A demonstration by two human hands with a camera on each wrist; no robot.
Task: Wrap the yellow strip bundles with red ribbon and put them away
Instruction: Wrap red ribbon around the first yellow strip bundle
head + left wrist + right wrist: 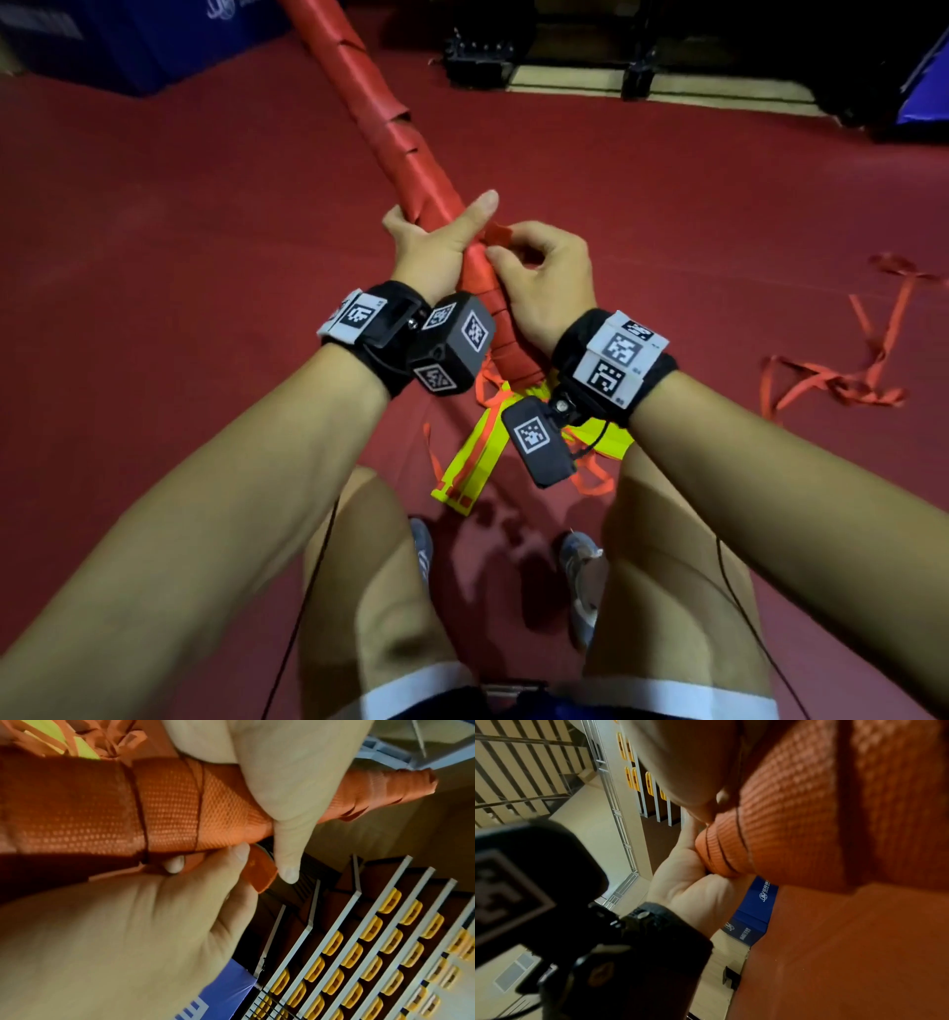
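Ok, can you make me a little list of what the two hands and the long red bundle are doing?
bundle: long, wrapped in red, slanting up and away from the person
left hand: grips the bundle, thumb laid over it
right hand: pinches the ribbon end beside the left thumb
yellow strips: bare ends poke out below the wrists
loose ribbon: tangled on the floor, to the right
blue box: far left

Both hands [429, 252] [552, 280] on red-wrapped bundle [390, 128]
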